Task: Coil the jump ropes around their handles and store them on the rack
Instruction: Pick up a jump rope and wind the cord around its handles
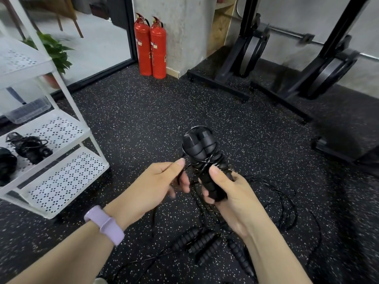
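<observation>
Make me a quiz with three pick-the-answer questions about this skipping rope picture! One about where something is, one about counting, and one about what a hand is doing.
1. Where do the coiled ropes that are already put away lie?
A. on the white rack
B. beside the weight plates
C. on a chair

2. How many red fire extinguishers stand by the pillar?
A. one
B. two
C. four

3. What is the right hand doing?
A. hanging idle
B. pressing the floor
C. gripping two handles

Answers:
1 A, black bundles lie on a shelf of the rack.
2 B, two stand side by side.
3 C, its fingers curl round the pair.
</observation>
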A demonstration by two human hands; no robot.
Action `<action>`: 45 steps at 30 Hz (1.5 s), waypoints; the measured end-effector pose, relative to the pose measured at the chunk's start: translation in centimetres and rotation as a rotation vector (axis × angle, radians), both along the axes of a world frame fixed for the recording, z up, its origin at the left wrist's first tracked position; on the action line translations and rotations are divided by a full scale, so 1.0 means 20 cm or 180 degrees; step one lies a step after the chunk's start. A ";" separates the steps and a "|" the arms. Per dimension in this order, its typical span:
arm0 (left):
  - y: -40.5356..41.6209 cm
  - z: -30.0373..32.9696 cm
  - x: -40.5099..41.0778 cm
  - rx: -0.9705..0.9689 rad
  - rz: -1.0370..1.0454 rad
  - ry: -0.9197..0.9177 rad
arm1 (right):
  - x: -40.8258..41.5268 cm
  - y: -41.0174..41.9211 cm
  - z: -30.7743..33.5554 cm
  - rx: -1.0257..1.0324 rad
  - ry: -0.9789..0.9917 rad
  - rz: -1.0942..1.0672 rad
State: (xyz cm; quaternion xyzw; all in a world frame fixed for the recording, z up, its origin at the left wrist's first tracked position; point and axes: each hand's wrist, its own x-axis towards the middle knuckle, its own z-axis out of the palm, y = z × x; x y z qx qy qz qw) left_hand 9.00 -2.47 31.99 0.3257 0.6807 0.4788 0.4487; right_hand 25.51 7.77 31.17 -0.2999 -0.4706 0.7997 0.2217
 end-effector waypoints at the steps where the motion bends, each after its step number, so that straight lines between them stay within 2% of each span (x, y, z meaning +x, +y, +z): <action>1: 0.00 0.00 0.01 0.0030 0.0045 0.0150 | 0.00 0.00 -0.01 0.0082 -0.0105 -0.0062; 3: 0.00 0.00 0.02 0.0106 0.0164 0.0150 | 0.00 0.01 -0.02 0.0283 -0.0313 -0.0164; 6: 0.00 0.01 0.04 0.0114 0.0363 -0.0230 | -0.02 -0.01 -0.03 0.0540 -0.0519 -0.0292; 10: 0.00 -0.01 0.06 -0.0042 0.0552 -0.0221 | -0.05 -0.04 -0.03 0.1091 -0.0940 -0.0573; 13: 0.00 -0.04 0.07 -0.0121 0.0653 -0.0338 | -0.06 -0.06 -0.02 0.1594 -0.1362 -0.0539; 17: 0.01 -0.04 0.08 -0.0173 0.0707 -0.0564 | -0.07 -0.07 -0.03 0.1899 -0.1704 -0.0498; 21: 0.00 -0.03 0.08 -0.0143 0.0618 -0.0606 | -0.08 -0.10 -0.05 0.2077 -0.1604 -0.0692; 28: -0.01 0.01 0.08 0.0037 0.0308 -0.0272 | -0.09 -0.10 -0.07 0.2305 -0.1428 -0.0919; 31: -0.01 0.03 0.10 0.0082 0.0362 0.0054 | -0.09 -0.10 -0.07 0.2348 -0.1407 -0.0725; 35: -0.01 0.02 0.09 -0.0039 0.0495 0.0451 | -0.07 -0.10 -0.06 0.2398 -0.1354 -0.0116; 38: -0.02 0.03 0.06 -0.0125 0.0551 0.0530 | -0.06 -0.07 -0.05 0.2328 -0.1271 0.0316; 41: -0.03 0.04 0.05 -0.0119 0.0580 0.0490 | -0.05 -0.06 -0.06 0.2361 -0.1301 0.0428; 45: -0.04 0.02 0.05 -0.0172 0.0699 0.0669 | -0.06 -0.06 -0.08 0.2315 -0.1426 0.0203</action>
